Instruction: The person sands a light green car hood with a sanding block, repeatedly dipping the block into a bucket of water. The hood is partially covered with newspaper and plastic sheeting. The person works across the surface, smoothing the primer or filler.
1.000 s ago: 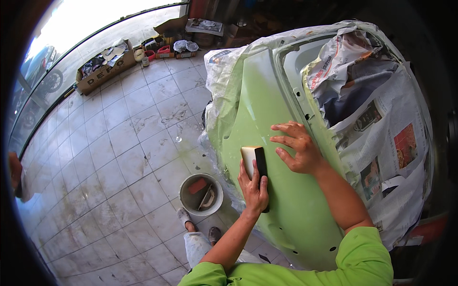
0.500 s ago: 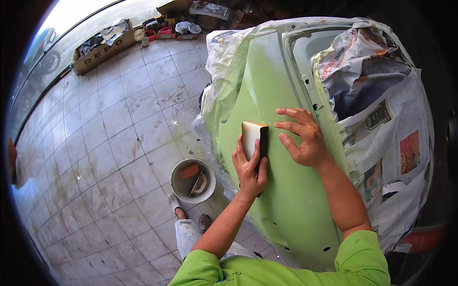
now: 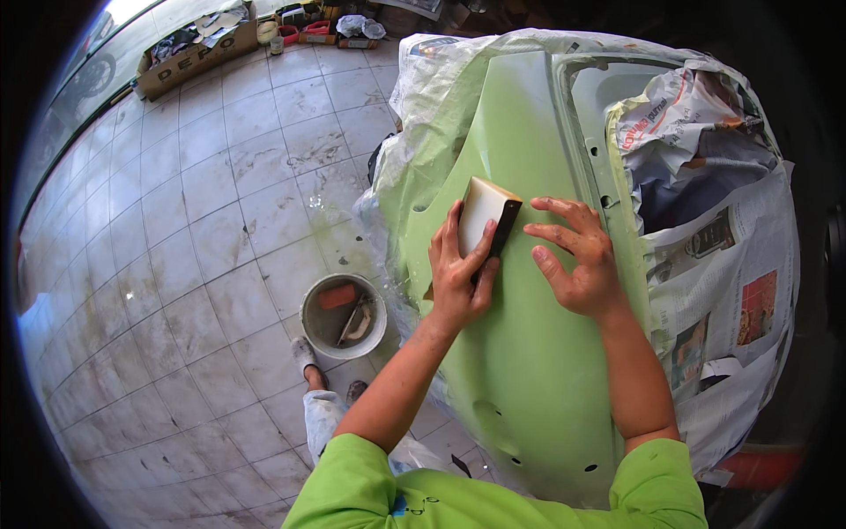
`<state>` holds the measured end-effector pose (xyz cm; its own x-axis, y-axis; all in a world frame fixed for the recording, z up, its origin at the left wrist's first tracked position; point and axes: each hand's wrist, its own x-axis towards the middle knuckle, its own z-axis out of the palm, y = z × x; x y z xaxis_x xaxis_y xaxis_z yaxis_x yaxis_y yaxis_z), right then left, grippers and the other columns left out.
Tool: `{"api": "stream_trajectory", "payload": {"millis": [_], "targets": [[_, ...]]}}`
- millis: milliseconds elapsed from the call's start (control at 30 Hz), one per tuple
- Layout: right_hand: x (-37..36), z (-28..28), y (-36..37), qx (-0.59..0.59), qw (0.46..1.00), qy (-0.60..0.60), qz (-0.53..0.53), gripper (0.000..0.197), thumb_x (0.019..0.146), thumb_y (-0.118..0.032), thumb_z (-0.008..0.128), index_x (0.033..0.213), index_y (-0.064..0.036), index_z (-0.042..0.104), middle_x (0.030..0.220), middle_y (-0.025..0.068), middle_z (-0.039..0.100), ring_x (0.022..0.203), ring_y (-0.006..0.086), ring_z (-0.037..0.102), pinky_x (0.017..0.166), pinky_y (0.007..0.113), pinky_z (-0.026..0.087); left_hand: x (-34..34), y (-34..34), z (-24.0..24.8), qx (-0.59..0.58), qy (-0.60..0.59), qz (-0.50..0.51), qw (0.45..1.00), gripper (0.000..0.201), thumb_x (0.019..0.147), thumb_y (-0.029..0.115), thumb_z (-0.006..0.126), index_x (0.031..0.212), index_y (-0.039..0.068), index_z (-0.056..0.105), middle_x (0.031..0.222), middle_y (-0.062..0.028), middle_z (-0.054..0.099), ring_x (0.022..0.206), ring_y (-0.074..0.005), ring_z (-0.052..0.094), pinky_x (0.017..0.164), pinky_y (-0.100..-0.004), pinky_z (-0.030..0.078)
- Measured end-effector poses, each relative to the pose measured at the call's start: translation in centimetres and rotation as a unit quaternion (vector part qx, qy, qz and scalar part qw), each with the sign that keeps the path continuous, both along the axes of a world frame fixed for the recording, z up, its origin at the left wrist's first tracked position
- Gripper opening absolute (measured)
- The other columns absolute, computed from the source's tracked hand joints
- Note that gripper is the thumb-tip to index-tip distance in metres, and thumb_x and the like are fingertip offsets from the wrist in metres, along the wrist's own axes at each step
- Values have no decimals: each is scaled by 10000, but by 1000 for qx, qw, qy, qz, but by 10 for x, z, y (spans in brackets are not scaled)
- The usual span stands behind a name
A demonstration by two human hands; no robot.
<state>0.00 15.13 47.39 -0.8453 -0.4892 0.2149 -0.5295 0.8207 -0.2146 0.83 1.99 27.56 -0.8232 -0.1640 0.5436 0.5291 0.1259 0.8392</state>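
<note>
A white-faced sanding block point(image 3: 485, 214) with a dark side rests tilted on a light green car body panel point(image 3: 529, 379). My left hand point(image 3: 460, 278) grips the block's near end, thumb along the dark side and fingers over the opposite edge. To its right, my right hand point(image 3: 583, 263) is spread above the panel and holds nothing. Its fingertips point toward the block but stay apart from it. Whether the right hand touches the panel is hard to tell.
Left of the panel stands a grey bucket point(image 3: 380, 328) on the tiled floor, holding a reddish block point(image 3: 337, 297) and a handled tool point(image 3: 357, 321). Newspaper point(image 3: 749, 256) masks the right side. Plastic sheeting point(image 3: 432, 97) edges the panel. A cardboard box point(image 3: 198, 69) sits far left.
The sanding block and my left hand have turned clockwise on the panel. My right hand remains spread beside it. The whole view has shifted slightly.
</note>
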Motion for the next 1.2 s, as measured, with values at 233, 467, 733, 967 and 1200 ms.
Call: {"api": "stream_trajectory", "payload": {"millis": [233, 467, 733, 967, 1200], "targets": [[-8, 1, -9, 5, 1000, 6, 15, 218, 867, -123, 746, 1076, -75, 782, 1310, 102, 701, 1186, 313, 647, 1038, 433, 458, -149, -32, 2, -50, -113, 109, 986, 524, 937, 237, 706, 1458, 242, 653, 1558, -312, 457, 1345, -485, 492, 1139, -563, 373], [-7, -1, -3, -15, 1000, -6, 13, 223, 861, -101, 749, 1078, -65, 781, 1282, 110, 716, 1170, 321, 658, 1017, 431, 477, 34, 7, 9, 17, -72, 15, 997, 629, 844, 112, 735, 1465, 174, 656, 1616, -363, 357, 1449, -491, 424, 1192, -531, 316], [-8, 0, -10, -2, 1000, -3, 14, 231, 868, -97, 743, 1093, -57, 773, 1238, 107, 734, 1175, 309, 666, 1046, 430, 465, -101, -17, 20, 28, -59, 84, 994, 539, 960, 215, 697, 1493, 201, 617, 1566, -319, 443, 1344, -474, 482, 1145, -537, 371], [-7, 6, -6, -5, 1000, -3, 17, 299, 904, -125, 708, 1183, -21, 732, 1239, 132, 736, 1180, 332, 669, 1057, 435, 468, 10, -1, 5, -20, -25, -22, 999, 606, 945, 197, 688, 1540, 191, 574, 1676, -317, 296, 1471, -483, 405, 1216, -523, 320], [-8, -3, -4, -125, 992, -8, -1, 377, 1016, -216, 611, 1308, 13, 675, 1388, 197, 650, 1311, 348, 601, 1127, 440, 444, -89, -16, 24, 14, -71, 70, 995, 546, 1007, 203, 643, 1544, 172, 552, 1603, -363, 372, 1385, -521, 437, 1170, -550, 367]]}}
